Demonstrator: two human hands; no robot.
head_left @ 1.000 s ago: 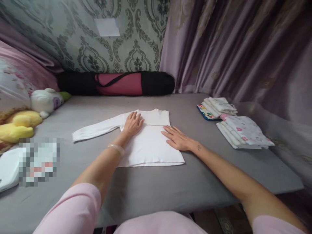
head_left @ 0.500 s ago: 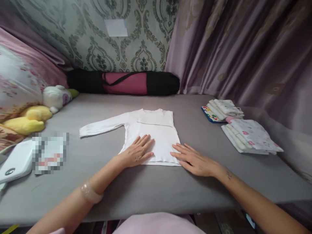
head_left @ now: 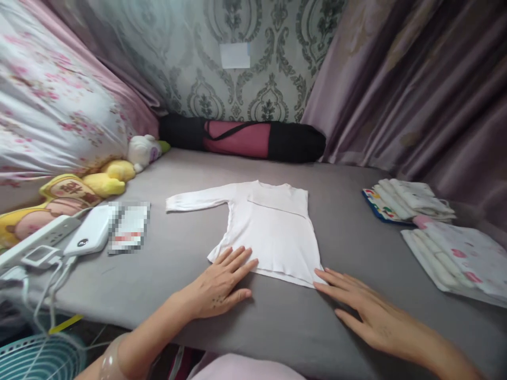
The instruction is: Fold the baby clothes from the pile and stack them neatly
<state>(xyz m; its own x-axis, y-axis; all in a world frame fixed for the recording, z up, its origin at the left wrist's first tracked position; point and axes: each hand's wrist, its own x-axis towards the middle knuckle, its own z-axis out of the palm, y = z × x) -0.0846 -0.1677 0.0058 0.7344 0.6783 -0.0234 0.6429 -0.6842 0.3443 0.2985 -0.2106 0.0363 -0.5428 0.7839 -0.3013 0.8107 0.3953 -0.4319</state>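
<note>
A small white long-sleeved shirt (head_left: 273, 232) lies flat on the grey sheet (head_left: 285, 322). One sleeve stretches out to the left, and the other is folded across the chest. My left hand (head_left: 222, 279) rests palm down with its fingertips on the shirt's lower left hem, fingers slightly spread. At the lower right corner of the hem, my right hand (head_left: 364, 306) touches the cloth with its fingertips, fingers apart and thumb over the sheet. Neither hand grips anything.
Folded cloths (head_left: 412, 200) and a second folded stack (head_left: 463, 258) lie at right. Behind is a black and maroon long bag (head_left: 237, 138). Plush toys (head_left: 106, 179), a white power bank (head_left: 92, 229), a power strip (head_left: 39, 240) and cables are left. A teal fan (head_left: 39, 359) stands below the edge.
The view has turned left, so things appear farther right. My left hand has slid down the shirt toward its hem. My right hand has moved to the lower right corner.
</note>
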